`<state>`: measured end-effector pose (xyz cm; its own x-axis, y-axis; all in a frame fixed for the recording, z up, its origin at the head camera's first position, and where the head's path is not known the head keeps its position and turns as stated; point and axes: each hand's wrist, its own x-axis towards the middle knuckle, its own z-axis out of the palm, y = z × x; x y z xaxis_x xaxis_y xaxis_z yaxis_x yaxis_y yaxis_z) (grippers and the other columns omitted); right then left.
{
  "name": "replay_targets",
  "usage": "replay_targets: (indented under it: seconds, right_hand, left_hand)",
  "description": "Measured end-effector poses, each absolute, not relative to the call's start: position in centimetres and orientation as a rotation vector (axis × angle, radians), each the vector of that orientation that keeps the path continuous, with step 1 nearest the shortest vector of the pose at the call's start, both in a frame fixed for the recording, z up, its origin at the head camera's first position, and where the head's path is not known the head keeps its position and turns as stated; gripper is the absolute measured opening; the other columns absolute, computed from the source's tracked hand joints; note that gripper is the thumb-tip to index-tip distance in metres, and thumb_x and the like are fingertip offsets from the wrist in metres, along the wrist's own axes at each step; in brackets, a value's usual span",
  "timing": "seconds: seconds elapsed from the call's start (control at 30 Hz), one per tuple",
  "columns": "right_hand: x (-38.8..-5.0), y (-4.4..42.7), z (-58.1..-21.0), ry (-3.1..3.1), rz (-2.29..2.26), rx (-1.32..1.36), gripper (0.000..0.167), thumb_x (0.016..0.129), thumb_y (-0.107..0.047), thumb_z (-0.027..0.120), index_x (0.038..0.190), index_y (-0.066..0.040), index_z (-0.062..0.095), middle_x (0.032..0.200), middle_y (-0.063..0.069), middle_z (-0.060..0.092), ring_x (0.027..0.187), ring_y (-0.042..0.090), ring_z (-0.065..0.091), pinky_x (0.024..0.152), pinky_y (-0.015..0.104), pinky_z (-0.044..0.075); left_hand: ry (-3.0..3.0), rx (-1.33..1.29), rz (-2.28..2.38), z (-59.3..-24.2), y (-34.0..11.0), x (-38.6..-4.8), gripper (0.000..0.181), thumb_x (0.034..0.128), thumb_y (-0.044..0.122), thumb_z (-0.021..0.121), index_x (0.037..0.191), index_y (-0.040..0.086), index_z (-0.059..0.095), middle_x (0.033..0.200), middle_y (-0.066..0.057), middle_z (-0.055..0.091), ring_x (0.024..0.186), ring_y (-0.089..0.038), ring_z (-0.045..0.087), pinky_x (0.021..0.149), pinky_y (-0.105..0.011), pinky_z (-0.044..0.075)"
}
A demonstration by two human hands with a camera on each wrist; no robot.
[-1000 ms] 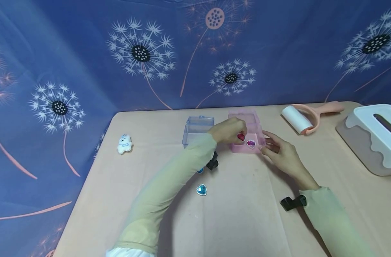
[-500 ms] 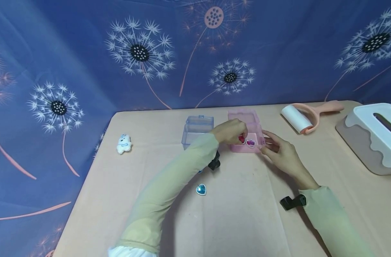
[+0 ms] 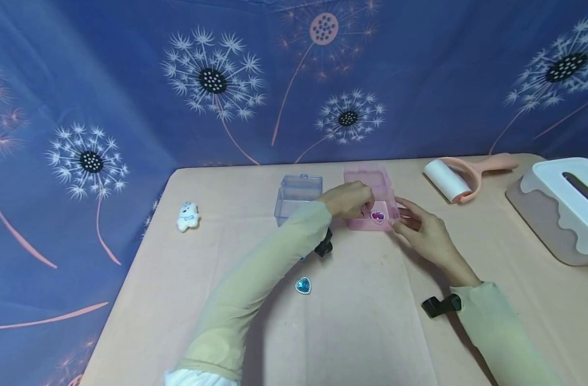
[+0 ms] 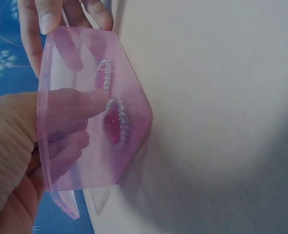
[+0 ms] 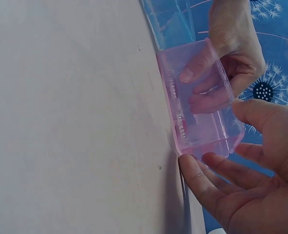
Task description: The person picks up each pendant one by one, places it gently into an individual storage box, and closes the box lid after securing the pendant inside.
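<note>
Gripping the clear pink box by its right end with the right hand — reaching inside with a released left hand.
Parting left thumb and fingers near 2 pink gems with silver beaded edges, on the box floor. Working just right of a clear blue box with raised lid, behind a heart-shaped blue gem — well left of a lint roller.

No text, label, brand, number or sign can be read on anything in the head view or in either wrist view.
</note>
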<state>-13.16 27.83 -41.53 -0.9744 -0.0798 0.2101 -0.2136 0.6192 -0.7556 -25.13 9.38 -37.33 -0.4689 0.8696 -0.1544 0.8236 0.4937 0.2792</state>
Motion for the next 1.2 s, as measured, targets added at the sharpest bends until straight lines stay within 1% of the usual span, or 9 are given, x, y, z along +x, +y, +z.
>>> replay_targets:
  seconds: [0.2, 0.4, 0.53, 0.63, 0.7, 0.77, 0.87, 1.0, 1.2]
  right_hand:
    - [-13.1, 27.9, -41.5, -2.696, 1.264, 0.229, 0.054, 0.091, -0.009, 0.064, 0.142, -0.003, 0.046, 0.117, 0.031, 0.063, 0.1, 0.037, 0.066, 0.075, -0.001, 0.044]
    - [-13.3, 27.5, -41.6, -2.699, 1.309, 0.222, 0.055, 0.092, -0.012, 0.064, 0.143, -0.005, 0.044, 0.12, 0.03, 0.063, 0.095, 0.001, 0.064, 0.074, 0.001, 0.046]
    - [-12.9, 27.7, -41.2, -2.746, 1.261, 0.194, 0.058, 0.093, -0.016, 0.063, 0.146, -0.007, 0.041, 0.123, 0.03, 0.061, 0.101, 0.025, 0.069, 0.075, 0.007, 0.05]
    - [-12.7, 27.6, -40.5, -2.743, 1.177, 0.208, 0.061, 0.092, -0.018, 0.065, 0.147, -0.007, 0.039, 0.128, 0.03, 0.058, 0.106, 0.046, 0.064, 0.079, 0.024, 0.056]
    - [-12.7, 27.4, -39.9, -2.689, 1.149, 0.196, 0.063, 0.091, -0.017, 0.067, 0.147, -0.008, 0.04, 0.133, 0.028, 0.055, 0.112, 0.047, 0.06, 0.083, 0.027, 0.055]
    - [-12.6, 27.0, -39.2, -2.607, 1.154, 0.182, 0.065, 0.089, -0.014, 0.069, 0.147, -0.01, 0.04, 0.137, 0.026, 0.053, 0.117, 0.045, 0.057, 0.087, 0.019, 0.052]
    - [-12.4, 26.0, -37.9, -2.468, 1.21, 0.154, 0.068, 0.086, -0.008, 0.072, 0.146, -0.017, 0.043, 0.143, 0.017, 0.05, 0.129, 0.018, 0.054, 0.09, 0.001, 0.042]
    - [-12.1, 23.6, -36.6, -2.375, 1.287, 0.231, 0.075, 0.081, 0.001, 0.074, 0.146, -0.02, 0.042, 0.147, 0.011, 0.047, 0.125, -0.012, 0.045, 0.093, 0.003, 0.041]
    - [-12.9, 18.6, -36.3, -2.423, 1.379, 0.368, 0.076, 0.081, -0.003, 0.075, 0.147, -0.017, 0.04, 0.146, 0.015, 0.047, 0.125, 0.031, 0.056, 0.093, 0.017, 0.049]
  left_hand:
    - [2.458, 1.419, 0.245, -37.3, 9.3, -25.2, 0.015, 0.0832, 0.006, 0.071, 0.097, 0.01, 0.075, 0.101, 0.001, 0.073, 0.085, -0.009, 0.062, 0.081, -0.02, 0.051]
    - [2.49, 1.495, 0.272, -37.1, 8.3, -25.3, 0.02, 0.0855, 0.012, 0.071, 0.105, 0.008, 0.073, 0.108, -0.002, 0.07, 0.098, -0.013, 0.064, 0.089, -0.02, 0.049]
    - [2.542, 1.503, 0.371, -36.1, 7.3, -24.7, 0.028, 0.0889, 0.022, 0.07, 0.113, 0.007, 0.07, 0.118, -0.003, 0.065, 0.114, -0.015, 0.058, 0.102, -0.022, 0.043]
    - [2.601, 1.483, 0.438, -34.7, 5.7, -24.0, 0.031, 0.091, 0.027, 0.067, 0.115, 0.009, 0.069, 0.123, -0.003, 0.062, 0.121, -0.016, 0.053, 0.11, -0.024, 0.036]
    - [2.633, 1.501, 0.455, -33.7, 4.1, -23.6, 0.031, 0.0915, 0.029, 0.066, 0.115, 0.009, 0.069, 0.124, -0.003, 0.062, 0.121, -0.017, 0.052, 0.111, -0.025, 0.035]
    - [2.66, 1.53, 0.453, -33.0, 2.2, -22.9, 0.03, 0.0921, 0.03, 0.065, 0.115, 0.01, 0.069, 0.123, -0.003, 0.061, 0.12, -0.017, 0.053, 0.109, -0.025, 0.037]
    - [2.68, 1.586, 0.413, -32.3, -0.6, -21.7, 0.029, 0.0924, 0.03, 0.064, 0.114, 0.011, 0.069, 0.121, -0.003, 0.062, 0.115, -0.017, 0.054, 0.104, -0.026, 0.041]
    - [2.674, 1.594, 0.416, -32.1, -4.2, -19.6, 0.027, 0.0911, 0.028, 0.066, 0.113, 0.011, 0.069, 0.117, -0.003, 0.063, 0.111, -0.017, 0.057, 0.1, -0.026, 0.046]
    - [2.523, 1.329, 0.739, -34.1, -7.9, -17.1, 0.025, 0.0876, 0.015, 0.069, 0.112, 0.008, 0.069, 0.11, -0.005, 0.067, 0.094, -0.018, 0.064, 0.083, -0.024, 0.053]
